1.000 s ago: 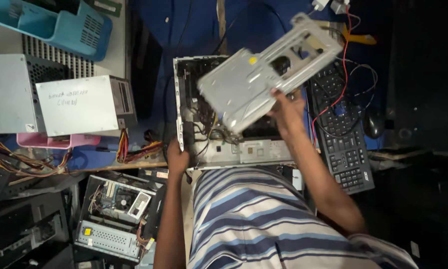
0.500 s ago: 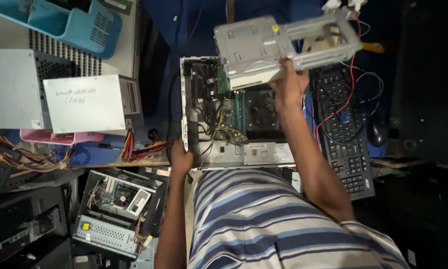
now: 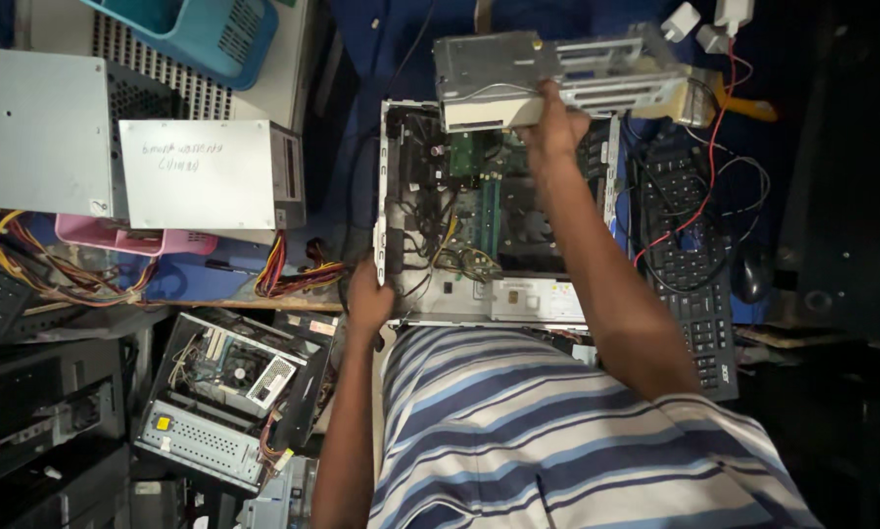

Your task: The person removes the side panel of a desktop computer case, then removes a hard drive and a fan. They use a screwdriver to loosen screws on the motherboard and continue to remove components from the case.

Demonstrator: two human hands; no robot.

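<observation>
A cluttered blue-covered tabletop (image 3: 361, 59) piled with computer parts, an opened desktop case in the middle.

The right hand (image 3: 554, 125) grasps a grey sheet-metal drive cage (image 3: 567, 73) and holds it in the air over the far edge of the open grey computer case (image 3: 494, 211). A second ago the cage was tilted above the middle of the case; now it lies level and farther away, so the green circuit board (image 3: 484, 201) and loose wires inside stand uncovered and the cage appears fully free of the chassis. The left hand (image 3: 369, 302) is clamped on the near-left corner of the case, steadying it. A black keyboard (image 3: 694, 264) lies just right of the case, grey metal power-supply boxes (image 3: 126, 147) well to the left.
</observation>
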